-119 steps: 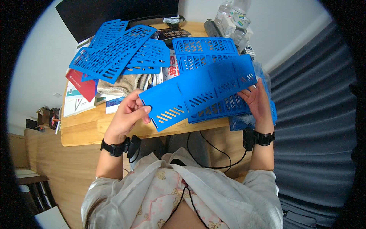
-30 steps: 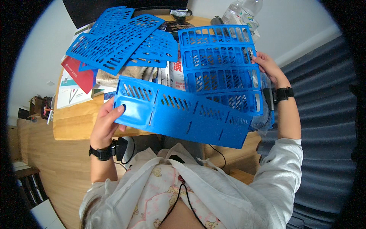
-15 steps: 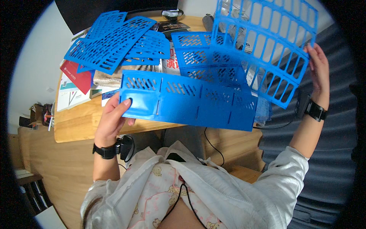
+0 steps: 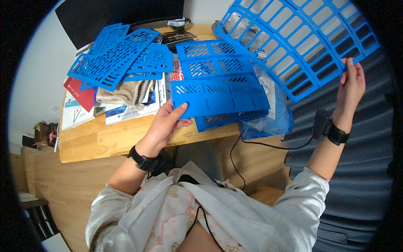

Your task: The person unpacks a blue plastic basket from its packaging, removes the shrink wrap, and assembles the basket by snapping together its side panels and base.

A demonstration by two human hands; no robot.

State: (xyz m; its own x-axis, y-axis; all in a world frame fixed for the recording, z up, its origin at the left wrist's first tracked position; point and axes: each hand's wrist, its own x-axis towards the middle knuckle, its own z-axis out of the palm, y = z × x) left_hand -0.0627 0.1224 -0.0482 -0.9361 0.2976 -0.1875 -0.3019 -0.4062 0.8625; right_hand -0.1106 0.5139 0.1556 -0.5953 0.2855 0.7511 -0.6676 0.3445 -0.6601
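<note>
My left hand (image 4: pixel 164 122) pinches the near left corner of a long blue plastic panel (image 4: pixel 224 103) with slanted cut-outs and short slits, thumb on top. This panel is over other blue slotted panels (image 4: pixel 205 76) on the table; whether it touches them I cannot tell. Off to the right, my right hand (image 4: pixel 352 84) grips the edge of a large blue plastic grid panel (image 4: pixel 273 35) with rows of rectangular openings. That grid is raised and tilted, and its far part runs out of the picture.
Several blue slotted panels (image 4: pixel 117 59) are piled at the left, over books and a beige cloth (image 4: pixel 124 94). A clear plastic bag (image 4: pixel 268 126) with blue pieces lies near the table's (image 4: pixel 96 147) right edge. Behind stands a black screen (image 4: pixel 121 19). A black cable (image 4: pixel 277 147) hangs at the right.
My left hand has moved right with the long panel, bringing it over the panels on the table. The grid panel in my right hand has swung outward to the right.
</note>
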